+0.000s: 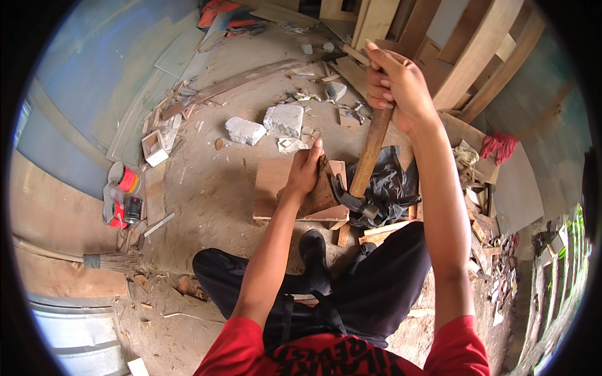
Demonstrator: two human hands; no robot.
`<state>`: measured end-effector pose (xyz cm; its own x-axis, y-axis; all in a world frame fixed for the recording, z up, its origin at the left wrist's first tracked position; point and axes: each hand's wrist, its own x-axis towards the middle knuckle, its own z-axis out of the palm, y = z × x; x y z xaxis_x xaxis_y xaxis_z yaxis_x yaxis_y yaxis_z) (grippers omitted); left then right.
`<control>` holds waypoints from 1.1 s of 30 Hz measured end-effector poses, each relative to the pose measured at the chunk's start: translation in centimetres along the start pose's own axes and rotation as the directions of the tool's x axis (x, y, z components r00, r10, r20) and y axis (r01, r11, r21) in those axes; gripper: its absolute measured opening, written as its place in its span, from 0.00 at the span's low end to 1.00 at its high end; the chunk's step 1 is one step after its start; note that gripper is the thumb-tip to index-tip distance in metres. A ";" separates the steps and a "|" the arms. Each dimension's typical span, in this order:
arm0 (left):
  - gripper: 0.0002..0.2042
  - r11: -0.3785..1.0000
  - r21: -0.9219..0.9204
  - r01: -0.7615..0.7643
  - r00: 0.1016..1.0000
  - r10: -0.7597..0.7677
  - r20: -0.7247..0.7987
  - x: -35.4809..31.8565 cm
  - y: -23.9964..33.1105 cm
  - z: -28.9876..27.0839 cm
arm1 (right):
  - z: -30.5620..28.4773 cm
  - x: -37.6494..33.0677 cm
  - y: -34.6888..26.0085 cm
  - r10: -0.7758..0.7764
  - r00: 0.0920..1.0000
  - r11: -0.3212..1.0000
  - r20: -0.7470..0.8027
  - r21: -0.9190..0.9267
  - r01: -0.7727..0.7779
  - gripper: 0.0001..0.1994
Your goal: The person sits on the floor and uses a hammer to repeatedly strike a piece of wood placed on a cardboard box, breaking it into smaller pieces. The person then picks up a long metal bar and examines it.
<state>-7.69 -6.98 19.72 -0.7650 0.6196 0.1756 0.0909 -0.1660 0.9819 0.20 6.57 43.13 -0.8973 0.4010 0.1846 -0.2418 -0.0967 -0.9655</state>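
"Steadying a brown wood piece (pixel 322 193) with the left hand (pixel 305 173) while the right hand (pixel 401 86) holds a hammer (pixel 374 145): is that the step?"

"It seems so. The left grip is wrapped round the wood piece, thumb up, some fingers hidden. The right grip is closed tightly round the handle."

"Where is the wood piece?"

"On a reddish board (pixel 269 175), left of a black plastic bag (pixel 394 182). The hammer head is low beside it; whether they touch, I cannot tell. Moving the hammer would call for careful aim and clear left fingers, I judge."

"And the room?"

"The board rests on a dusty floor (pixel 207 166). White blocks (pixel 284 119) lie farther off, cans (pixel 123 178) and a broom (pixel 110 261) at left; planks (pixel 480 51) lean at far right."
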 end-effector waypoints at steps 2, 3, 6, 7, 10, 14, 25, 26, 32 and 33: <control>0.32 0.999 0.010 -0.034 0.999 0.034 0.019 -1.0 -0.5 1.0 | -0.5 -0.4 0.3 0.089 0.995 0.996 0.038 0.013 -0.089 0.16; 0.31 0.999 0.026 -0.046 0.998 0.045 0.044 -1.5 -0.5 1.4 | -0.9 -0.5 0.6 0.112 0.993 0.994 0.043 0.002 -0.112 0.17; 0.31 0.994 0.062 -0.087 0.992 0.081 0.091 -2.4 -0.4 2.8 | -2.3 -1.6 0.8 0.173 0.984 0.985 0.032 -0.018 -0.173 0.18; 0.30 0.993 0.069 -0.098 0.991 0.092 0.093 -2.5 -0.3 3.3 | -2.8 -1.9 0.6 0.178 0.984 0.984 0.029 -0.019 -0.178 0.18; 0.28 0.980 0.160 -0.122 0.992 0.113 0.064 -2.8 0.2 3.5 | -4.0 -3.2 0.4 0.162 0.987 0.987 -0.010 -0.013 -0.162 0.19; 0.26 0.956 0.211 -0.206 0.973 0.223 -0.059 -2.4 -0.6 3.4 | -4.7 -5.0 0.0 0.055 0.987 0.997 -0.148 0.065 -0.045 0.20; 0.27 0.775 0.632 0.015 0.996 -0.065 0.057 -5.4 -14.2 -7.7 | -9.8 -6.6 2.9 -0.066 0.967 0.981 -0.245 0.160 0.107 0.19; 0.29 0.717 0.689 0.107 0.985 -0.172 0.026 -5.5 -14.6 -8.7 | -10.3 -6.3 4.1 -0.032 0.951 0.978 -0.307 0.186 0.093 0.19; 0.41 0.695 0.674 0.250 0.954 -0.296 -0.050 -9.2 -14.7 -9.7 | -16.3 -4.0 12.0 0.183 0.782 0.936 -0.596 0.350 0.047 0.18; 0.41 0.702 0.678 0.217 0.970 -0.236 -0.066 -9.8 -14.8 -10.2 | -17.1 -3.6 13.4 0.190 0.776 0.935 -0.602 0.353 0.045 0.18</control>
<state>-8.04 -18.37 2.73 -0.8055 0.5889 -0.0661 0.3299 0.5383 0.7755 6.45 19.41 26.36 -0.5198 0.8409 -0.1503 -0.3969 -0.3936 -0.8292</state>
